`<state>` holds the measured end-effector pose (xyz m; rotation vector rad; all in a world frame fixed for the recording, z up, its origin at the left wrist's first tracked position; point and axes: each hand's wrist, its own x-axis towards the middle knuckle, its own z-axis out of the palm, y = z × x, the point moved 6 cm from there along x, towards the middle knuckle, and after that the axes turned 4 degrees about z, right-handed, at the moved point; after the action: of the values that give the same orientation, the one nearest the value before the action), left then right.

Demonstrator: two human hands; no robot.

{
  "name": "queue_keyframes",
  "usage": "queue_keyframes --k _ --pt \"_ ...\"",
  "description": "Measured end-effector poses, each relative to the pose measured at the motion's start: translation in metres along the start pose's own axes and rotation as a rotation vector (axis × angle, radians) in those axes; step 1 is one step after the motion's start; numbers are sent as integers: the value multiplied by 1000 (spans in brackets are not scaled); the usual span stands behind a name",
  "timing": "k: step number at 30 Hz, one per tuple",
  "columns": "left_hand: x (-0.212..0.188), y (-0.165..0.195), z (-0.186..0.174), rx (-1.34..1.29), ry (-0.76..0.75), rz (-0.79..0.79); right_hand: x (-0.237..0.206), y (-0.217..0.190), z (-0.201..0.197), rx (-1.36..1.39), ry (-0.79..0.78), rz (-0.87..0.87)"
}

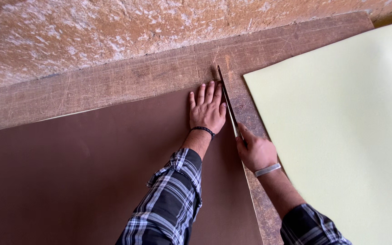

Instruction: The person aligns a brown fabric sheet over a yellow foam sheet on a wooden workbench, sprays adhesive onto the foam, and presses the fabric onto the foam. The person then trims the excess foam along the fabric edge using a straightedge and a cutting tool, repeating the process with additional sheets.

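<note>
Left hand [207, 109]: open, palm down, fingers spread and pointing to 12 o'clock, pressed flat on the brown sheet [91, 177] close to its right edge. Black band at the wrist; plaid sleeve rolled up the forearm.

Right hand [256, 152]: closed around the near end of the blade [227, 100], at 4 o'clock from the left hand and just beside it. Metal bangle at the wrist.

Blade: long, thin, dark; running from the right fist toward 11 o'clock along the right edge of the brown sheet, touching or nearly touching the left thumb side, tip ending on bare board just past the left fingertips.

Brown sheet: flat on the scratched wooden board [128, 79], filling the 6 to 9 o'clock area.

Pale yellow sheet [341, 131]: flat at 3 o'clock, apart from both hands, a strip of bare board between the two sheets.

Rough plastered wall [114, 31]: at 12 o'clock, beyond the board.
</note>
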<state>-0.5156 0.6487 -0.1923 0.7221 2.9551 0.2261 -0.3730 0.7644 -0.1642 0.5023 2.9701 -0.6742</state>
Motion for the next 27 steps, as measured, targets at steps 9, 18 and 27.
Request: queue_keyframes --k 9,18,27 --pt "-1 0 1 -12 -9 4 -72 11 2 -7 -12 1" --pt "-6 6 -3 14 -15 -7 -141 48 26 18 -65 70" --pt "-138 58 -1 -29 94 96 -203 65 26 33 -27 93"
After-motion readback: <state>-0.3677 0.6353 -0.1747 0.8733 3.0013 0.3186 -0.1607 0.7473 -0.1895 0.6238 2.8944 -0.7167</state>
